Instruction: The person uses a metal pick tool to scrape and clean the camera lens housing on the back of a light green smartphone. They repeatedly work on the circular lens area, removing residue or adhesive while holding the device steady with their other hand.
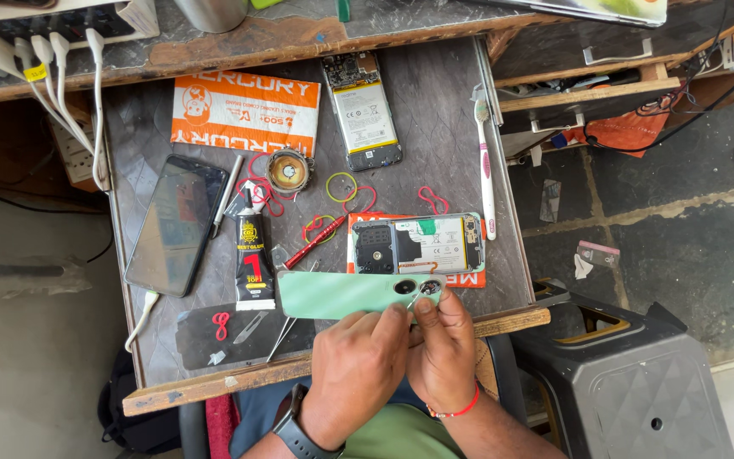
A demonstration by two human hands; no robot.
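From the head view, your left hand [357, 367] and right hand [442, 348] both pinch the camera end of the green back cover [333, 294], which stretches leftward from your grip. Just beyond your fingertips lies the opened phone [416, 243]; the glue tube [253, 263] stands left.

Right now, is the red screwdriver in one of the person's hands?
No. The red screwdriver lies on the table, while both hands hold the green back cover.

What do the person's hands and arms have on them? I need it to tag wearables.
The left hand has a dark smartwatch with a dark strap on its wrist. The right hand has a thin red thread band on its wrist. Both forearms are bare, with no sleeves or gloves.
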